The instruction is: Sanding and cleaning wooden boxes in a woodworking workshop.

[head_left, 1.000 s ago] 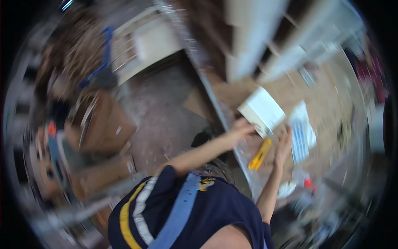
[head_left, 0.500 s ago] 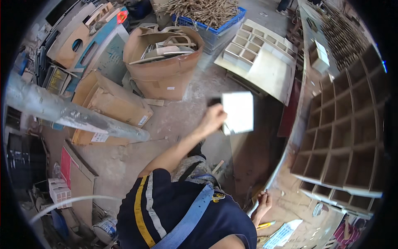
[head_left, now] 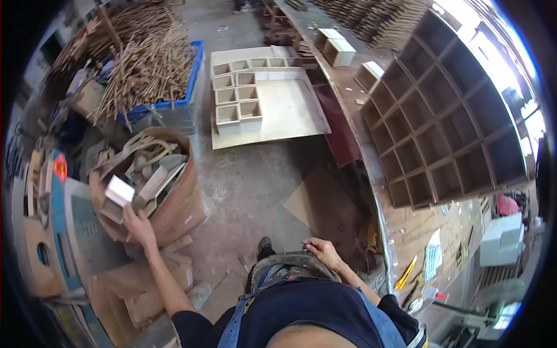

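Observation:
My left hand (head_left: 140, 228) is stretched out to the left and grips a small open box with white faces (head_left: 120, 191). That box is at the rim of a big brown cardboard carton (head_left: 184, 200), which is full of wooden offcuts and curved pieces. In front of my waist, my right hand (head_left: 322, 251) has its fingers curled together; a small dark bit shows at the fingertips, too small to name.
A workbench (head_left: 371, 168) on the right carries a large compartmented wooden rack (head_left: 432, 116), smaller boxes (head_left: 339, 52) and a yellow utility knife (head_left: 406, 272). Ahead, a board (head_left: 290, 130) holds joined cubbies (head_left: 238, 95). A blue crate (head_left: 194, 81) of sticks stands far left.
My body has turned left, toward the carton. The left hand has carried the small box from mid-view over to the carton's rim. My right hand has come off the bench edge to my waist.

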A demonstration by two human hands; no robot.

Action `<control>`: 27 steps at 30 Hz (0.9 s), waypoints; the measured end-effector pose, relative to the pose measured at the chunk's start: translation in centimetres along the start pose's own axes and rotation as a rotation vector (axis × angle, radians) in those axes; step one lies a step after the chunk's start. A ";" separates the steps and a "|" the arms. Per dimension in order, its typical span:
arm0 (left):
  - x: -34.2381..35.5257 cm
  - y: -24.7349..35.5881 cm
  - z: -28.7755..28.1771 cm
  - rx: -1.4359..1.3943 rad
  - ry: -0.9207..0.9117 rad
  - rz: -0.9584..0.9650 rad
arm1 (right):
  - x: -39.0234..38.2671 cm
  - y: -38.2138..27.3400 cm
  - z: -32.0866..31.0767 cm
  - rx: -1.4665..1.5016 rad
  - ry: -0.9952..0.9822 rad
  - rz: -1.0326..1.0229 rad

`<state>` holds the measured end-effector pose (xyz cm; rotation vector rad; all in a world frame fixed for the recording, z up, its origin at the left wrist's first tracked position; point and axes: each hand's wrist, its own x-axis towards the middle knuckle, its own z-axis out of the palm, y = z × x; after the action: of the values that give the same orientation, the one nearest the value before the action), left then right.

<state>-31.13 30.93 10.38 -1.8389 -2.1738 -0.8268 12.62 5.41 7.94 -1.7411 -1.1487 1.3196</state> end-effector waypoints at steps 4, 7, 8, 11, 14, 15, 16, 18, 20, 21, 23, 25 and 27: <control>-2.9 7.5 3.3 -0.242 -0.132 0.235 | 1.1 0.7 -1.4 0.010 0.104 0.041; -3.0 14.0 5.3 -0.430 -0.244 0.316 | 2.1 0.3 -3.0 -0.065 0.250 0.020; -2.8 16.2 5.9 -0.484 -0.269 0.354 | 2.3 0.3 -3.6 -0.056 0.258 0.018; -1.8 23.0 7.5 -0.611 -0.323 0.453 | 2.7 1.0 -5.1 0.042 0.414 0.129; -1.1 29.1 9.3 -0.601 -0.286 0.579 | 3.8 3.6 -6.8 0.469 0.523 0.199; -0.9 31.5 10.3 -0.625 -0.348 0.612 | 4.3 5.3 -7.8 0.329 0.581 0.216; -0.5 32.9 11.1 -0.638 -0.419 0.641 | 4.8 6.1 -8.5 0.356 0.603 0.156; -0.4 36.8 13.4 -0.695 -0.540 0.682 | 5.6 6.8 -10.3 0.309 0.661 0.111; 0.2 39.7 13.7 -0.672 -0.535 0.726 | 6.4 5.3 -11.5 0.254 0.695 0.102; 0.4 41.4 14.4 -0.697 -0.544 0.745 | 7.3 5.7 -12.1 0.138 0.764 -0.024; 0.8 44.1 16.1 -0.745 -0.625 0.745 | 9.0 5.9 -13.4 0.084 0.751 -0.134; 1.7 46.2 17.9 -0.754 -0.682 0.743 | 11.4 4.1 -14.7 0.381 0.587 -0.040; 3.2 47.9 20.1 -0.774 -0.776 0.733 | 13.8 2.4 -15.8 0.494 0.515 -0.063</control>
<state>18.06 47.94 9.36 -3.4825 -1.1981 -0.9191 29.89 17.18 4.90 -1.5258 -0.5262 0.9309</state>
